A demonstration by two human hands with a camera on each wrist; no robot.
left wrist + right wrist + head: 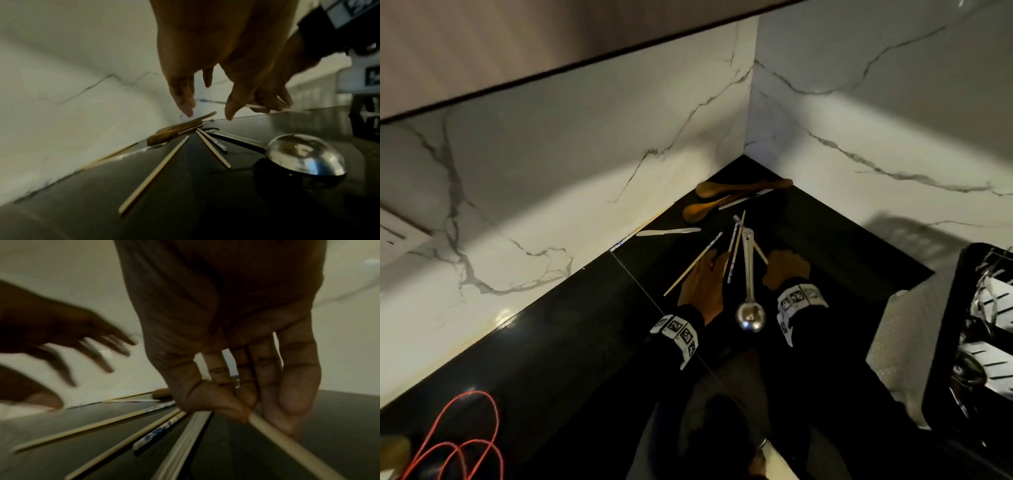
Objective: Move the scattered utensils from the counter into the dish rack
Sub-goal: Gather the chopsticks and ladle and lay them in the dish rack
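Observation:
Utensils lie scattered in the corner of a black counter (585, 342). My right hand (786, 267) pinches one wooden chopstick (287, 444) between thumb and fingers, low over the counter. My left hand (714, 257) hovers with spread, straight fingers over other chopsticks (691, 265) and holds nothing. Between the hands lies a steel ladle (750, 318), its bowl toward me. A blue-patterned chopstick (156, 433) lies beside the ladle's handle. Two wooden spoons (722, 188) and two white knives (667, 232) lie farther back. The dish rack (952, 325) stands at the right edge.
Marble walls (585, 154) close the corner behind and to the right of the utensils. A pale textured mat (893, 342) lies under the rack. A red cable (465, 445) loops on the counter at the near left.

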